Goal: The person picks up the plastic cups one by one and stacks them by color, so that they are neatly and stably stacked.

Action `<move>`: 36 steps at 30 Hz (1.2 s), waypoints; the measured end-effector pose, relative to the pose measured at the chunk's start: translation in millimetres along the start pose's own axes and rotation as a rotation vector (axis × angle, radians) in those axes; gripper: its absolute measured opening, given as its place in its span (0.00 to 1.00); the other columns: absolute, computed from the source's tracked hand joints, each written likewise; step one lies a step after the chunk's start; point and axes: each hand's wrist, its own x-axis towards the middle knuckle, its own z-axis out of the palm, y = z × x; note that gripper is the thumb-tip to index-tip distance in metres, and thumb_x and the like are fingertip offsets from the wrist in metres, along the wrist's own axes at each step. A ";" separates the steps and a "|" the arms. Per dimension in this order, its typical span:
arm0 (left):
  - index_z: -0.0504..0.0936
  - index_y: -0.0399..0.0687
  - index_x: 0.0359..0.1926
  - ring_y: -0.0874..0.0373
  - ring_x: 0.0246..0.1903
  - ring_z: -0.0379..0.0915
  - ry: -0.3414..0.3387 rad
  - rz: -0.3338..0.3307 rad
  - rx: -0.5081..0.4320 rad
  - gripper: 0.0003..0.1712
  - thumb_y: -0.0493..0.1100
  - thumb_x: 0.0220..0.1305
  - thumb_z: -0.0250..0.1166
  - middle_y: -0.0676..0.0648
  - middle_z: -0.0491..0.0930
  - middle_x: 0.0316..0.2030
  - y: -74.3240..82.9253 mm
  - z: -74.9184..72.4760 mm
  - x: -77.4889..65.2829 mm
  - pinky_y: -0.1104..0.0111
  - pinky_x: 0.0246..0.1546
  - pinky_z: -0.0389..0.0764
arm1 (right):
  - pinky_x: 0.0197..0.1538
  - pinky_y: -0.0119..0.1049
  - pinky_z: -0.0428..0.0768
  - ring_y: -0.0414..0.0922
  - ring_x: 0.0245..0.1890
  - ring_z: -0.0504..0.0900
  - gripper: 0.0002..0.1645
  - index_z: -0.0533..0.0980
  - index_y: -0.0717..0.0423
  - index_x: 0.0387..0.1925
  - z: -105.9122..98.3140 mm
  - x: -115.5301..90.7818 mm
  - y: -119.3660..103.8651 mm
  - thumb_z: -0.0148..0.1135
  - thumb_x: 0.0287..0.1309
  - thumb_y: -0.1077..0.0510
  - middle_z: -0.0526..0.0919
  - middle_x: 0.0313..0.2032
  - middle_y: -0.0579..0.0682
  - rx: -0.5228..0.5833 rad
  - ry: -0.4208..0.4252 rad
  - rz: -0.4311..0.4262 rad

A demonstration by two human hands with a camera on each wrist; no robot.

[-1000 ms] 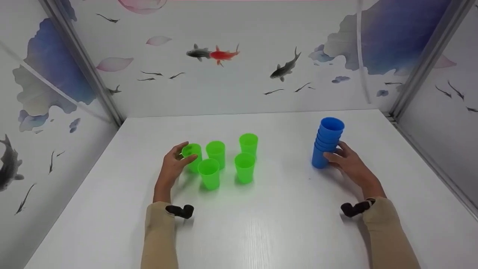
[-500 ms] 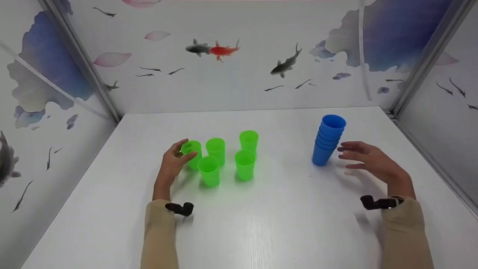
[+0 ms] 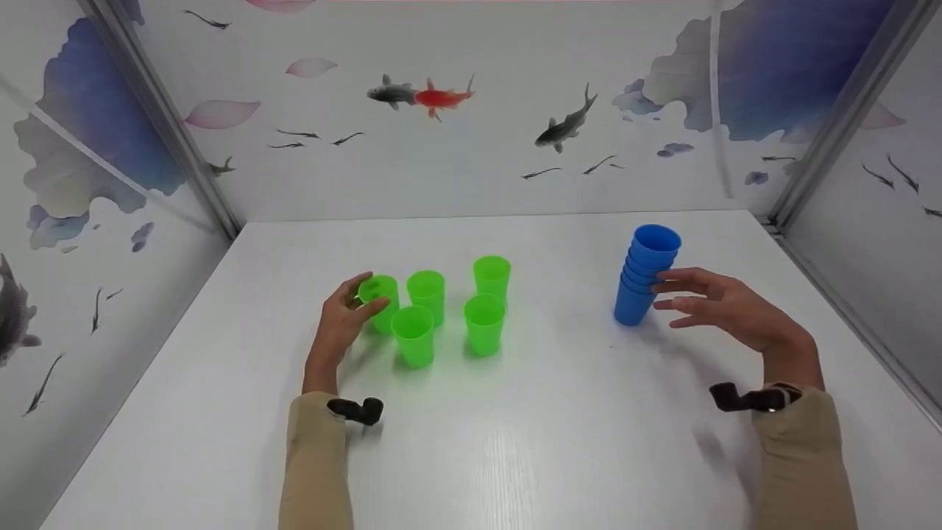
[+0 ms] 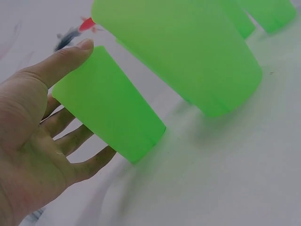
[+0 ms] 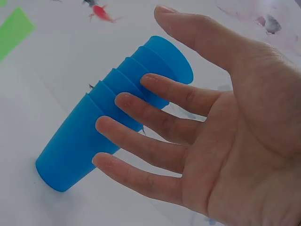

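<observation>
At the leftmost green cup (image 3: 383, 313), my left hand (image 3: 340, 318) holds on from the left side. In the left wrist view its thumb (image 4: 70, 60) lies near the rim and its fingers pass behind the cup. Over on the right stands a stack of nested blue cups (image 3: 631, 303), upright on the table. My right hand (image 3: 736, 309) is just right of that stack, with fingers spread and nothing in its grasp. The right wrist view shows its fingertips in front of the blue cups (image 5: 70, 146); whether they touch is unclear.
Several other green cups stand upright close by: one in front (image 3: 413, 342), one behind (image 3: 427, 298), and two to the right, the nearer cup (image 3: 483, 331) and the farther cup (image 3: 491, 274). White panels (image 3: 471, 177) with painted fish enclose the white table (image 3: 515, 442).
My right hand has let go of the blue stack and drawn back to the right, then shifted slightly left again. My left hand stays at its green cup.
</observation>
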 end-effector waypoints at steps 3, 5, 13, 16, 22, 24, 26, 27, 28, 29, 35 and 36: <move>0.64 0.51 0.74 0.44 0.75 0.59 0.000 -0.004 0.000 0.44 0.55 0.61 0.72 0.42 0.62 0.75 1.0 0.3 -0.4 0.52 0.73 0.66 | 0.55 0.35 0.84 0.38 0.59 0.82 0.31 0.58 0.61 0.73 3.4 1.7 -6.2 0.52 0.73 0.60 0.73 0.67 0.54 0.018 -0.033 -0.034; 0.63 0.51 0.74 0.43 0.75 0.58 -0.006 -0.009 0.001 0.45 0.55 0.61 0.72 0.42 0.61 0.75 1.2 0.3 -0.5 0.52 0.73 0.65 | 0.56 0.34 0.83 0.39 0.60 0.81 0.32 0.58 0.62 0.74 7.1 3.5 -11.1 0.52 0.72 0.62 0.72 0.68 0.57 0.015 -0.062 -0.053; 0.62 0.52 0.75 0.43 0.74 0.59 -0.008 -0.026 0.024 0.47 0.57 0.60 0.72 0.43 0.60 0.75 -0.6 0.4 1.7 0.51 0.72 0.68 | 0.59 0.27 0.77 0.36 0.66 0.75 0.36 0.57 0.53 0.76 28.7 16.9 -26.4 0.56 0.70 0.61 0.67 0.72 0.60 -0.032 -0.073 -0.074; 0.62 0.52 0.75 0.45 0.73 0.61 -0.007 -0.020 0.015 0.47 0.57 0.60 0.72 0.43 0.61 0.75 -1.1 0.3 1.5 0.52 0.69 0.71 | 0.61 0.24 0.75 0.44 0.70 0.72 0.36 0.57 0.49 0.76 37.9 26.1 -28.2 0.56 0.71 0.60 0.66 0.73 0.60 -0.013 -0.054 -0.092; 0.62 0.52 0.75 0.46 0.73 0.63 -0.013 -0.018 -0.008 0.47 0.57 0.60 0.72 0.43 0.62 0.74 -3.8 1.0 2.5 0.52 0.67 0.73 | 0.60 0.25 0.77 0.49 0.72 0.70 0.36 0.58 0.49 0.76 58.4 43.3 -33.7 0.57 0.70 0.60 0.66 0.73 0.59 0.010 -0.001 -0.135; 0.62 0.52 0.75 0.46 0.73 0.62 -0.011 -0.020 -0.009 0.48 0.58 0.59 0.73 0.43 0.62 0.75 -4.2 0.9 2.8 0.52 0.68 0.73 | 0.59 0.25 0.78 0.52 0.73 0.68 0.36 0.59 0.49 0.75 66.0 48.2 -37.6 0.58 0.69 0.60 0.66 0.73 0.58 0.001 0.027 -0.141; 0.63 0.53 0.75 0.46 0.73 0.62 -0.004 -0.021 -0.009 0.48 0.58 0.59 0.73 0.43 0.62 0.75 -4.4 0.3 2.2 0.53 0.68 0.72 | 0.61 0.30 0.79 0.57 0.74 0.66 0.37 0.59 0.48 0.75 74.3 53.2 -41.8 0.59 0.69 0.58 0.67 0.73 0.56 -0.019 0.046 -0.143; 0.63 0.53 0.74 0.46 0.73 0.62 -0.002 -0.022 -0.012 0.47 0.58 0.59 0.73 0.43 0.62 0.75 -4.6 0.3 2.0 0.53 0.68 0.72 | 0.63 0.34 0.79 0.58 0.74 0.65 0.38 0.59 0.48 0.75 78.5 55.6 -43.7 0.60 0.68 0.58 0.67 0.73 0.56 -0.026 0.052 -0.143; 0.63 0.52 0.74 0.45 0.73 0.62 -0.003 -0.020 -0.012 0.47 0.57 0.59 0.73 0.43 0.62 0.75 -4.7 0.3 1.8 0.53 0.69 0.72 | 0.65 0.40 0.78 0.58 0.74 0.65 0.38 0.59 0.49 0.75 82.7 58.2 -45.0 0.61 0.68 0.57 0.66 0.73 0.57 -0.031 0.056 -0.146; 0.63 0.52 0.74 0.46 0.73 0.62 -0.003 -0.016 -0.014 0.46 0.57 0.60 0.72 0.43 0.62 0.74 -4.5 0.5 1.5 0.53 0.69 0.72 | 0.66 0.45 0.77 0.58 0.74 0.65 0.39 0.59 0.49 0.75 86.9 60.6 -46.0 0.62 0.67 0.56 0.66 0.73 0.56 -0.036 0.059 -0.147; 0.63 0.50 0.74 0.45 0.73 0.63 -0.009 0.003 -0.013 0.43 0.53 0.63 0.71 0.42 0.64 0.74 -3.5 1.8 1.9 0.52 0.68 0.72 | 0.70 0.60 0.69 0.57 0.74 0.66 0.42 0.58 0.49 0.75 108.5 77.4 -45.5 0.65 0.65 0.55 0.67 0.73 0.56 -0.036 0.080 -0.183; 0.63 0.50 0.74 0.45 0.73 0.62 -0.009 0.004 -0.012 0.43 0.53 0.63 0.70 0.42 0.64 0.74 -2.8 1.6 1.6 0.52 0.69 0.72 | 0.71 0.60 0.69 0.58 0.74 0.66 0.42 0.58 0.49 0.75 112.1 80.6 -45.0 0.65 0.65 0.55 0.67 0.72 0.57 -0.036 0.086 -0.196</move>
